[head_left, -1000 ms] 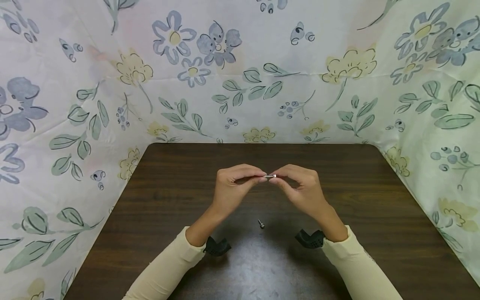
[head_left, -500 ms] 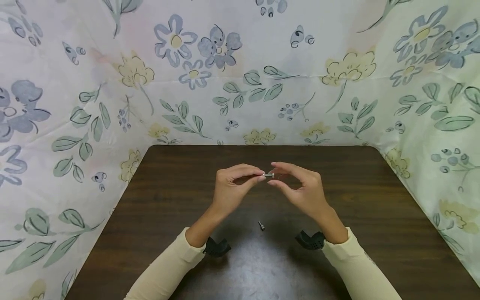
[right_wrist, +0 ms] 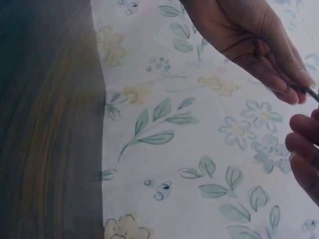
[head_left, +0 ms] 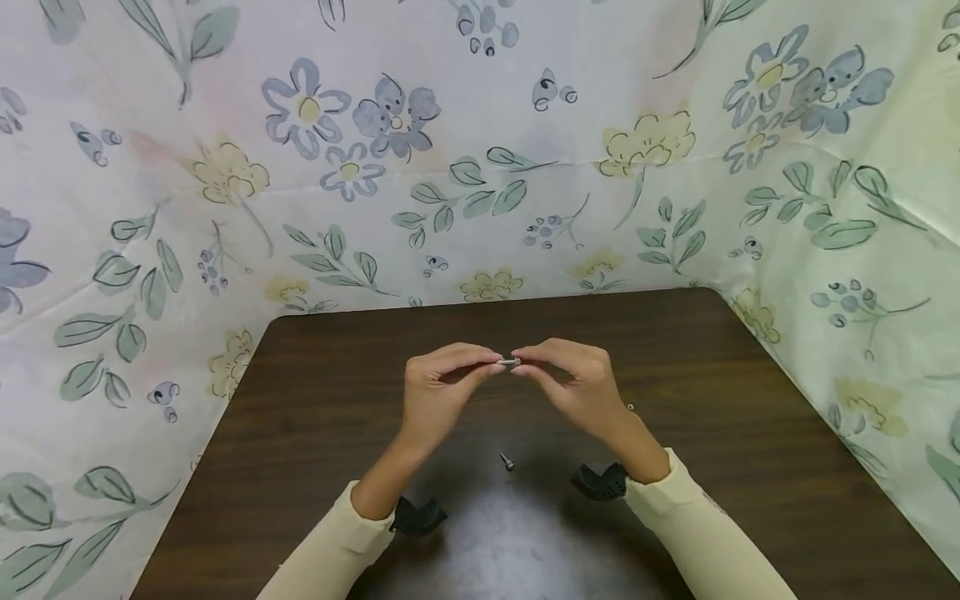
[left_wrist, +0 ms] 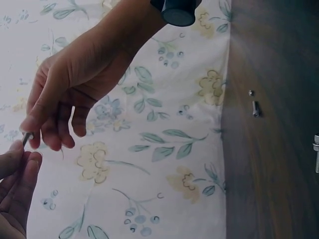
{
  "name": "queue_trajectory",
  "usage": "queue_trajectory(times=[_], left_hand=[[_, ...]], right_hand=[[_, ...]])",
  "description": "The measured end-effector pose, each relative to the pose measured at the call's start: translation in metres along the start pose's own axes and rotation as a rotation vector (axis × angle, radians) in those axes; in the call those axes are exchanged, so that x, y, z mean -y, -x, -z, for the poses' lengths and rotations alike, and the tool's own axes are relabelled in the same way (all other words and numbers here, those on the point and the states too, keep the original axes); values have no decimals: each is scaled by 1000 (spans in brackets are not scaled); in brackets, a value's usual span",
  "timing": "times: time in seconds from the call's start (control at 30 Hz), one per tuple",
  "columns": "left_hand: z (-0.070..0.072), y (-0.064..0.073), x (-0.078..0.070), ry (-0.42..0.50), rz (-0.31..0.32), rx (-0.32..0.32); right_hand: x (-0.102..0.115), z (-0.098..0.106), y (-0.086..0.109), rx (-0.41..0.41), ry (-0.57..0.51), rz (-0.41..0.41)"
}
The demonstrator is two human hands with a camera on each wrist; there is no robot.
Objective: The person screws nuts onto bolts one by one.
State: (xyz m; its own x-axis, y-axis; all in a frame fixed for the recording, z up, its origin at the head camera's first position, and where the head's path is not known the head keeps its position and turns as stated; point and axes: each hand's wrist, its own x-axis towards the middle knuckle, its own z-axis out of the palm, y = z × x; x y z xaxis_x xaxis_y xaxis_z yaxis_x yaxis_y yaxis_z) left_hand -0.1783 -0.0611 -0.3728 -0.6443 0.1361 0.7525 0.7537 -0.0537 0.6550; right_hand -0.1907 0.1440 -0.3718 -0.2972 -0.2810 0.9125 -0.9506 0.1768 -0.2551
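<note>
A small metal bolt (head_left: 509,362) lies level between my hands above the table. My left hand (head_left: 437,392) pinches its left end between thumb and index finger. On its head end, my right hand (head_left: 581,385) has thumb and index finger closed. In the left wrist view, the bolt (left_wrist: 27,137) shows between the fingertips of the right hand (left_wrist: 75,74) and the left hand (left_wrist: 15,189). Fingertips cover both bolt ends, so I cannot tell whether anything is threaded on it. The right wrist view catches its dark threaded shank (right_wrist: 312,93).
A second bolt (head_left: 507,462) lies on the dark wooden table (head_left: 315,417) nearer me. A small nut (head_left: 631,407) sits beside the right wrist. The left wrist view also has another bolt (left_wrist: 256,109) near a nut (left_wrist: 251,93). Floral cloth (head_left: 487,208) stands behind the table.
Half a second ago the right fingers were spread away from the bolt head; now they have closed on it again. The left hand keeps its pinch. The head view has turned slightly.
</note>
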Motion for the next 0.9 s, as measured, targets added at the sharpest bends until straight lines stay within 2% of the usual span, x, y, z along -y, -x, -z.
queue_trajectory(times=[0.2, 0.57, 0.9], left_hand=[[-2, 2, 1, 20, -10, 2], [-2, 2, 3, 2, -27, -15], [0, 2, 1, 26, -16, -17]], right_hand=[[3, 1, 1, 6, 9, -50], [4, 3, 0, 17, 2, -116], [6, 3, -3, 40, -9, -8]])
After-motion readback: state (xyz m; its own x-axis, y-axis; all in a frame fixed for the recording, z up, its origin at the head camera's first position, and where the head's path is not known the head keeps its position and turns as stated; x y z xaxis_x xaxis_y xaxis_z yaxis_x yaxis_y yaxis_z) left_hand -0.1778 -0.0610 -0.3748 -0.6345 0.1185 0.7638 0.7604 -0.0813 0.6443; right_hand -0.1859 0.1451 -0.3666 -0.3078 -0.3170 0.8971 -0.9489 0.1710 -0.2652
